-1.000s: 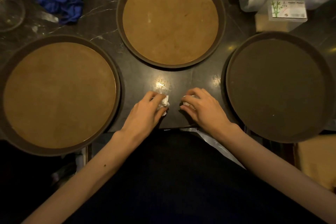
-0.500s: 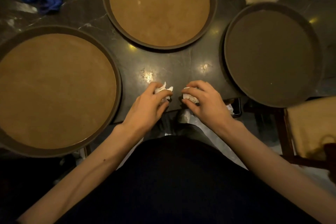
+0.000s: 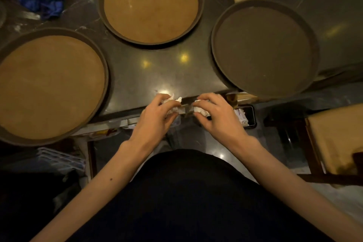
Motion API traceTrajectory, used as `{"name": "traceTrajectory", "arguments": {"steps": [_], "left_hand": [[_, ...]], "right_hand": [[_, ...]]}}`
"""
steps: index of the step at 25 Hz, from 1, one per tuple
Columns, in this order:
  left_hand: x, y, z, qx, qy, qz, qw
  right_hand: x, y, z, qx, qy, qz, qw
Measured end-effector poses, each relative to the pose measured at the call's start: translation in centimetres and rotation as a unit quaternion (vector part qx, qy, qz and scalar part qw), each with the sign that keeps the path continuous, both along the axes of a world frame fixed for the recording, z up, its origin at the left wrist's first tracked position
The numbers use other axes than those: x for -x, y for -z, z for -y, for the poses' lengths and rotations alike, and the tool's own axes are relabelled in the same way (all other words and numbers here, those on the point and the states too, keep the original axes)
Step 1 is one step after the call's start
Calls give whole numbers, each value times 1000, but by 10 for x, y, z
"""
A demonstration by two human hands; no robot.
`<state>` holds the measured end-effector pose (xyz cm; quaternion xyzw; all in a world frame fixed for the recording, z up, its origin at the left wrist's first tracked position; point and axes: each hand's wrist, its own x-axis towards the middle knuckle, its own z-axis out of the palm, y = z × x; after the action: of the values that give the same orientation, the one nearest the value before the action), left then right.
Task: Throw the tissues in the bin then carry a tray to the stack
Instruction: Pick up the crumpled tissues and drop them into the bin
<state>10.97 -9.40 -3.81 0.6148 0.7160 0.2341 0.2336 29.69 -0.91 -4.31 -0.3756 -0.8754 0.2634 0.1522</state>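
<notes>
Crumpled tissues: one wad in left hand (image 3: pixel 155 116), one in right hand (image 3: pixel 214 116), each grip closed around its wad at the near tabletop (image 3: pixel 163 72) edge; recommended handling: keep both bunched tight until over the bin, not identifiable here.

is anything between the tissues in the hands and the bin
Nothing visible does. The left hand and right hand each hold a tissue at the table edge. The bin with white paper in it sits just below the right hand.
</notes>
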Motion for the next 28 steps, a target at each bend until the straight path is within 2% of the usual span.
{"name": "traceTrajectory", "arguments": {"steps": [10,16,21,28], "left_hand": [[-170,-7,48,19,57,-21,998],[-195,-11,94,3,68,-16,998],[-211,-1,143,-5,62,51,997],[-247,7,179,-22,58,85,994]], "right_hand": [[-181,14,77,12,48,-4,999],[-212,6,128,1,80,-18,997],[-229,-1,177,-2,101,36,994],[-257,-8,213,6,89,66,994]]}}
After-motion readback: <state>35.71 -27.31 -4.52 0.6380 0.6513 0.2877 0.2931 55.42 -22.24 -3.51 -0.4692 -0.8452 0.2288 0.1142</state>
